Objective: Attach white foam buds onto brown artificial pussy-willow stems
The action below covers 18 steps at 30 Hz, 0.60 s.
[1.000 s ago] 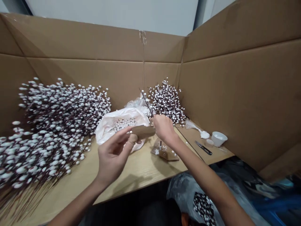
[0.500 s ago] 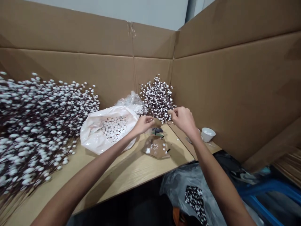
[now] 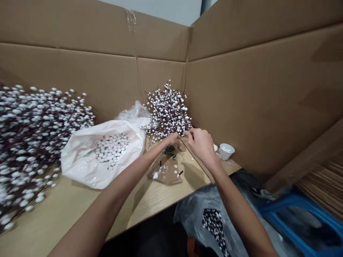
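Observation:
My left hand is closed in a pinch just in front of an upright bunch of berry branches with white berries on dark stems. Close by on its right, my right hand also has thumb and fingertips pressed together. What either hand holds is too small or hidden to make out. Below them on the wooden table lies a brown patch with small white bits and short black sticks. An open white plastic bag full of loose white berries stands left of my left forearm.
A large pile of berry branches covers the table's left. A white cup stands at the right. Cardboard walls enclose the back and right. Below the table edge are a clear bag with dark-and-white contents and a blue stool.
My hands have come closer together, the left one moving right toward the right one. The view has turned a little to the right, so the scene sits further left.

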Motion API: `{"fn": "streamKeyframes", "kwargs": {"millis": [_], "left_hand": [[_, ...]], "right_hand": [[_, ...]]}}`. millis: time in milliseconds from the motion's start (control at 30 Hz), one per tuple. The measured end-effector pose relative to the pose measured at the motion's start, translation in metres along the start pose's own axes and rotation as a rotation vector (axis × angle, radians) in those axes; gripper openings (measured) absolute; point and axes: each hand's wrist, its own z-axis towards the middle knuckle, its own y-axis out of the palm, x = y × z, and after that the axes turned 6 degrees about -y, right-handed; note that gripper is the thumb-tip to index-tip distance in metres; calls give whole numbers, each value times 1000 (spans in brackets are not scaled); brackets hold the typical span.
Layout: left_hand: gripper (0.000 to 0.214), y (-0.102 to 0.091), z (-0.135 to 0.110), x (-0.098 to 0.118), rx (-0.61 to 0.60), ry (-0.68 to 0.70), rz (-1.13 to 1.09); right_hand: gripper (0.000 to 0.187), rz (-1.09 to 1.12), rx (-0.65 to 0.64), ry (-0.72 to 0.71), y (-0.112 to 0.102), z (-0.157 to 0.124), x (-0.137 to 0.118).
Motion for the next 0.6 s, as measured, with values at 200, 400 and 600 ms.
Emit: {"fn": "streamKeyframes", "kwargs": {"millis": [200, 400, 600], "left_hand": [[8, -20, -18, 6, -229, 30, 94], [16, -66, -89, 13, -384, 70, -14], [27, -102, -155, 6, -189, -96, -382]], "right_hand": [[34, 425, 177, -76, 9, 0, -1], [33, 1168, 88, -73, 32, 3, -25], [33, 1411, 28, -40, 58, 0, -72]]}}
